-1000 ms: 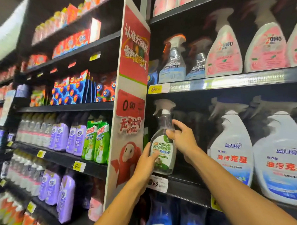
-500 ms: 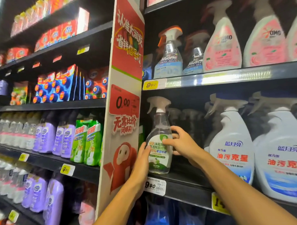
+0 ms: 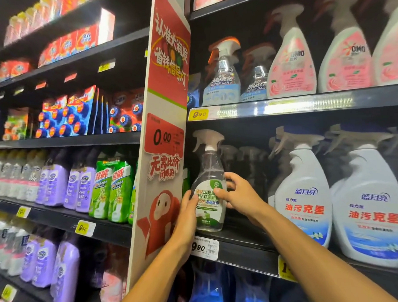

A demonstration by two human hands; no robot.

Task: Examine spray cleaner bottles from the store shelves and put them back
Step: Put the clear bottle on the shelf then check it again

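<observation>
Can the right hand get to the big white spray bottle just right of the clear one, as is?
Probably yes. The right hand grips the clear spray bottle now, so it must let go first. The white spray bottle stands at the shelf front beside it, nothing between them.

Bright overhead store light; shelf recesses dark behind the bottles. Glare on the upper shelf edge strip (image 3: 309,105). Wide-angle bending and soft blur at frame edges

clear bottle (image 3: 209,174) w/ green-white label, red sign (image 3: 168,81)
</observation>
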